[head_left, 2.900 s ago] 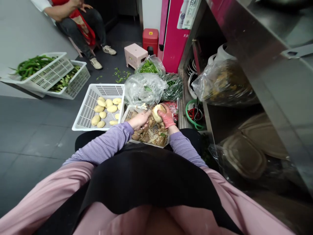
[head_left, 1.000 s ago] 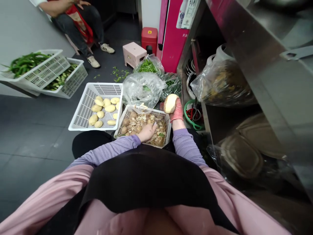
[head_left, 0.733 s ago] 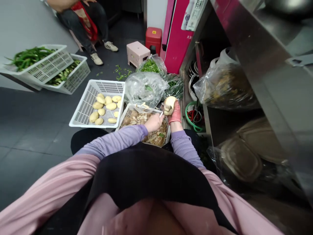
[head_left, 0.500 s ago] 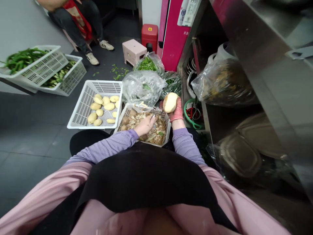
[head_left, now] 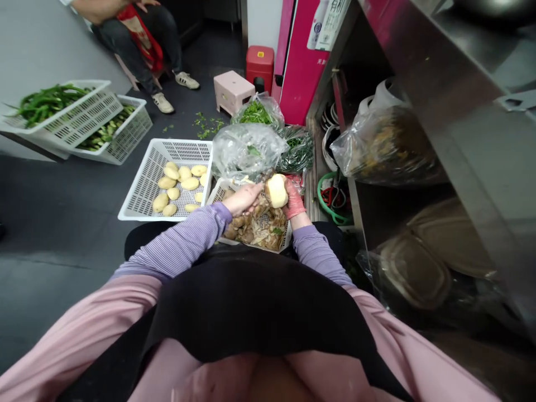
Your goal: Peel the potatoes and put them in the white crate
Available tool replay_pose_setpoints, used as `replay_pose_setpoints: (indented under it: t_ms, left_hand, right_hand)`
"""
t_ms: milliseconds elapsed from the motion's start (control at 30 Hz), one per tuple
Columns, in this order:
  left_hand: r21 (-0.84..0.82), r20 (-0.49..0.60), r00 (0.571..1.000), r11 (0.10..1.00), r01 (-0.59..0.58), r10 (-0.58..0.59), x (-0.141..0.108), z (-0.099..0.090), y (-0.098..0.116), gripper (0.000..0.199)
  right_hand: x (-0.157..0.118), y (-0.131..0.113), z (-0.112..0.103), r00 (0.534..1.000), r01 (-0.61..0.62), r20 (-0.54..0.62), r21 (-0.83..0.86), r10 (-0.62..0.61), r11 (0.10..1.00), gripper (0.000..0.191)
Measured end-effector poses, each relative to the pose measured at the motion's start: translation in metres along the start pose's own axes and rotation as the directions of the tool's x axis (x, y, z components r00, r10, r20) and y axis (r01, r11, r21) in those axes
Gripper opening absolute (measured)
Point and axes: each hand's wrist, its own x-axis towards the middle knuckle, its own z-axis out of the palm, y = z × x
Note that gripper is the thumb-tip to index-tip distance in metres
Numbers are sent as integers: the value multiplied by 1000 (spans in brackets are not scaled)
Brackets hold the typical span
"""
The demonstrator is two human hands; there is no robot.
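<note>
My right hand (head_left: 295, 200), in a reddish glove, is wrapped round a partly peeled potato (head_left: 277, 191) with brown skin left on its side. My bare left hand (head_left: 246, 199) is closed beside the potato's left side. It grips what looks like a small peeler, mostly hidden by the fingers. Below both hands is a white basket (head_left: 288, 237) holding brown unpeeled potatoes (head_left: 231, 230) and a heap of peelings (head_left: 262, 231). To the left, several peeled potatoes (head_left: 190, 183) lie in a larger white basket (head_left: 140, 181).
Plastic bags of greens (head_left: 247, 153) lie just beyond the baskets. On the right are a green basket (head_left: 324, 204) with red-handled scissors and a metal shelf (head_left: 355, 223). Crates of green vegetables (head_left: 115, 139), a pink stool (head_left: 233, 89) and a seated person (head_left: 138, 44) are farther back.
My right hand has brought the potato left and down, nearer the peelings. The left hand has turned and now meets the potato's side. The view has shifted slightly.
</note>
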Motion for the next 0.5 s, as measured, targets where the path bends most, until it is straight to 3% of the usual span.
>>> replay_pose_setpoints:
  t_ms: [100,167,233,300,333,433,500]
  left_hand:
    - [46,8,998,997,-63,63,5,-14,4,48]
    - [116,-96,979,978,-171,183,10,-17,2,41]
    - [212,-249,902,929,-304,352,14,-18,-6,26]
    - [306,-315,827,875,-375,465,18,-20,-18,16]
    - [336,-295,830,865,-373,473,20,-21,-23,17]
    - [435,-191,895,852,-291,403,27,-27,-30,19]
    - [520,-192,890,812,-265,414,32,-32,-24,21]
  right_hand:
    - [4,-3,-4,1000,-10,24,44,9,999,72]
    - [4,-7,-3,999,-43,-2,103,44,994,67]
    - [2,-9,0,993,-99,-49,172,109,980,57]
    - [-1,-10,3,982,-156,-72,223,176,962,48]
    - [-1,-10,5,977,-178,-73,236,200,955,45]
    - [-2,-8,6,976,-190,-63,241,211,952,43]
    - [-3,-7,7,981,-165,-61,229,184,959,45]
